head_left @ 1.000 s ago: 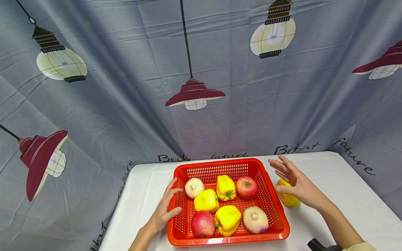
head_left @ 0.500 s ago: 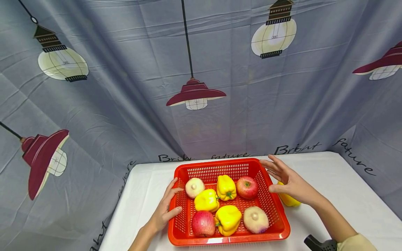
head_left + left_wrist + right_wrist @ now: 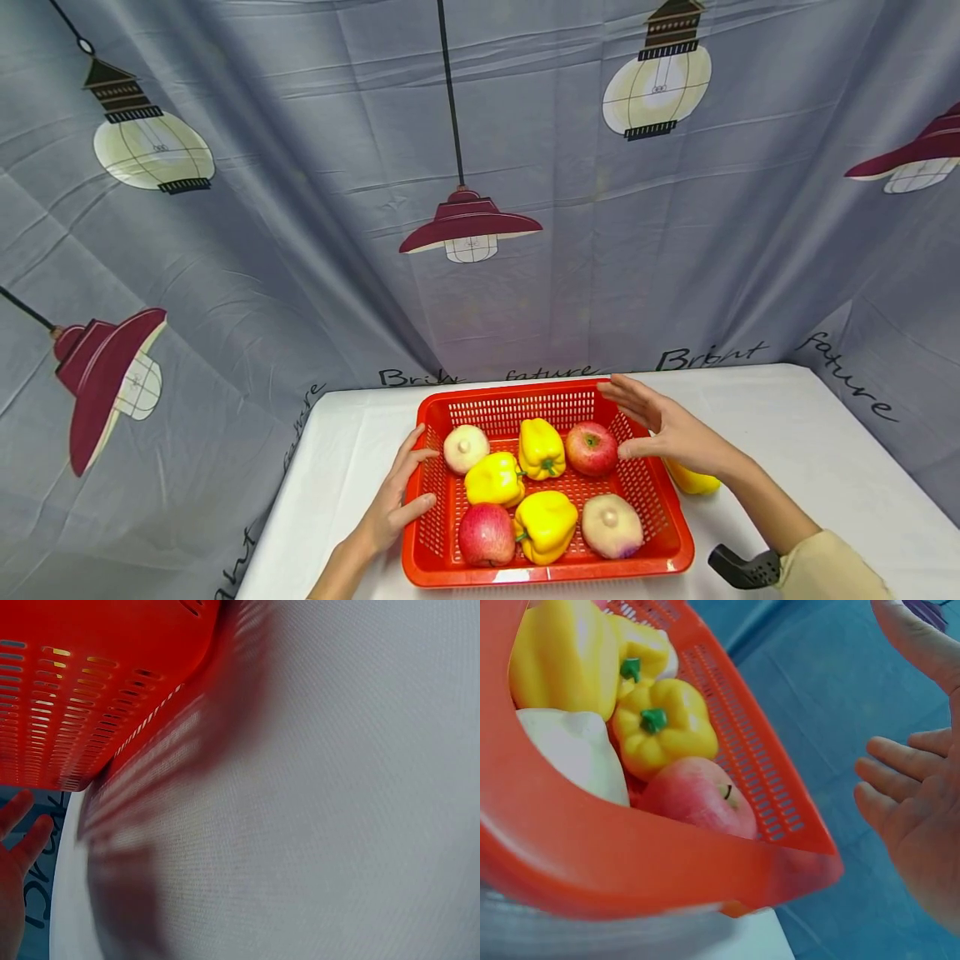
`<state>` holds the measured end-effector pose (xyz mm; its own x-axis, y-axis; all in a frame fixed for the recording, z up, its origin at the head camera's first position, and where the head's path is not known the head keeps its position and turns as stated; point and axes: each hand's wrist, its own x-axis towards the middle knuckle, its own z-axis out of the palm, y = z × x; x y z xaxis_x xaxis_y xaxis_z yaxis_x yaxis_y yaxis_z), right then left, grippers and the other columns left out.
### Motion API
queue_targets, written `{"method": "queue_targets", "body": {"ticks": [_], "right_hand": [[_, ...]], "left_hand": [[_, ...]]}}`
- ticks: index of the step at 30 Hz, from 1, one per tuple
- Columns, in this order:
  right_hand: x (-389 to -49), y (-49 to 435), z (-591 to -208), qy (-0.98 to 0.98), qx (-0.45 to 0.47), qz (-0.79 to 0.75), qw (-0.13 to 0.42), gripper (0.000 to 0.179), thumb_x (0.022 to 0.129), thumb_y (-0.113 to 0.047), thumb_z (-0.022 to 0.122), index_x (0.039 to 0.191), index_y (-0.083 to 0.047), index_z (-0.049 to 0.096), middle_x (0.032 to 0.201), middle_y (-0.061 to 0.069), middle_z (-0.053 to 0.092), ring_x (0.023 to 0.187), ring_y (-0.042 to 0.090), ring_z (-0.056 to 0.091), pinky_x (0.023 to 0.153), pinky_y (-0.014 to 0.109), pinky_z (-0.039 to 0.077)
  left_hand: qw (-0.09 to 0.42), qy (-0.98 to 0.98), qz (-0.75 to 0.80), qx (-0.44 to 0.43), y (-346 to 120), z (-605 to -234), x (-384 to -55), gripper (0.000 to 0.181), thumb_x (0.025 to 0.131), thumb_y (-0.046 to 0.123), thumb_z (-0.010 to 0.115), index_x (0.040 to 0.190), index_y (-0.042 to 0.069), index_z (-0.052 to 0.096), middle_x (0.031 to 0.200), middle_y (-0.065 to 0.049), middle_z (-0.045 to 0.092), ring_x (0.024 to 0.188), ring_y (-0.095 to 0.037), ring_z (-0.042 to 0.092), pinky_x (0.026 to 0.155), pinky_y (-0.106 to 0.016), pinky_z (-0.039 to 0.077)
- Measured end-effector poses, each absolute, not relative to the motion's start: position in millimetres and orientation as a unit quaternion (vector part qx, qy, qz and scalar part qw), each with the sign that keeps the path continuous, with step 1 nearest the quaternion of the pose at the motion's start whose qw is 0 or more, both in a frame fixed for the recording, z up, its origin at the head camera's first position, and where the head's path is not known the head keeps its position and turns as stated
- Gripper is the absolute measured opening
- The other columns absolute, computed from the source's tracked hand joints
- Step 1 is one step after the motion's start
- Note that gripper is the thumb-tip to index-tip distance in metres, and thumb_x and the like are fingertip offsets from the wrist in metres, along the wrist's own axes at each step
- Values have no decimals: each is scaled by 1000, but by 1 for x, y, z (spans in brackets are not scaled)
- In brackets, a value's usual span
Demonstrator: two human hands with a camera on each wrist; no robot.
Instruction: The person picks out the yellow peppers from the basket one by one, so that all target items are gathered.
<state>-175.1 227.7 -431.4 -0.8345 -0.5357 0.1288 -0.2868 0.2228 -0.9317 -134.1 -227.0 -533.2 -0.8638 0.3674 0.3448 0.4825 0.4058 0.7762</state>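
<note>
A red plastic basket (image 3: 682, 554) holds three yellow bell peppers (image 3: 546, 527), two apples (image 3: 487, 535) and two round pale turnips (image 3: 612, 527), one with a purple patch. At its left rim is my left hand (image 3: 382, 508), thumb and fingers spread along the edge. The left wrist view shows those fingers (image 3: 31, 840) extended beside the perforated wall. My right hand (image 3: 678, 433) hovers over the right rim, fingers extended and thumb apart, nothing held. Its thumb overlaps the far right apple (image 3: 592, 448). Outside the basket, another yellow bell pepper (image 3: 696, 480) is partly hidden by the right hand.
The basket stands on a white-covered table (image 3: 765, 417). A grey curtain (image 3: 300, 233) printed with lamps hangs behind and at both sides. A black device (image 3: 742, 568) sits at the right wrist by a beige sleeve (image 3: 828, 571).
My right hand has moved left, from above the loose bell pepper to over the basket's right rim. The left hand, the basket and its contents stay in place.
</note>
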Motion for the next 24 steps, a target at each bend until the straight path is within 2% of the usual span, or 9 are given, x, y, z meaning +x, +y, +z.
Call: {"method": "queue_targets", "body": {"ticks": [6,15,19,22,24], "right_hand": [[-182,218,-438,769,-264,-569,126,93,86,-9,78,157,4,20,156,26,36,143,48,30,104,14,33],[-192,205,-445,765,-282,-562,140,91,86,-5,78,156,5,22,156,27,35,143,47,30,107,18,33],[-194,200,-448,768,-277,-557,153,91,87,-8,78,157,5,22,157,26,34,144,46,29,114,38,33],[-194,196,-450,764,-277,-559,164,91,87,-8,78,156,7,21,156,27,34,144,46,29,113,54,28],[-195,193,-451,752,-278,-571,175,91,87,-5,77,155,9,19,156,30,33,144,47,28,112,57,26]], "left_hand": [[56,-836,-487,-248,-226,-533,-134,50,87,23,59,135,10,55,166,-7,16,147,-42,22,105,-64,34],[58,-837,-484,-248,-228,-534,-133,49,88,24,59,136,14,55,167,-9,16,147,-43,22,106,-64,33],[57,-835,-486,-250,-228,-535,-134,49,88,25,59,136,15,54,167,-7,16,148,-41,20,106,-66,30],[60,-835,-483,-257,-227,-536,-135,49,88,23,60,136,14,54,167,-9,16,148,-42,20,106,-69,28],[59,-835,-483,-258,-228,-536,-135,49,88,23,60,136,14,54,167,-9,16,148,-41,20,106,-68,28]]}}
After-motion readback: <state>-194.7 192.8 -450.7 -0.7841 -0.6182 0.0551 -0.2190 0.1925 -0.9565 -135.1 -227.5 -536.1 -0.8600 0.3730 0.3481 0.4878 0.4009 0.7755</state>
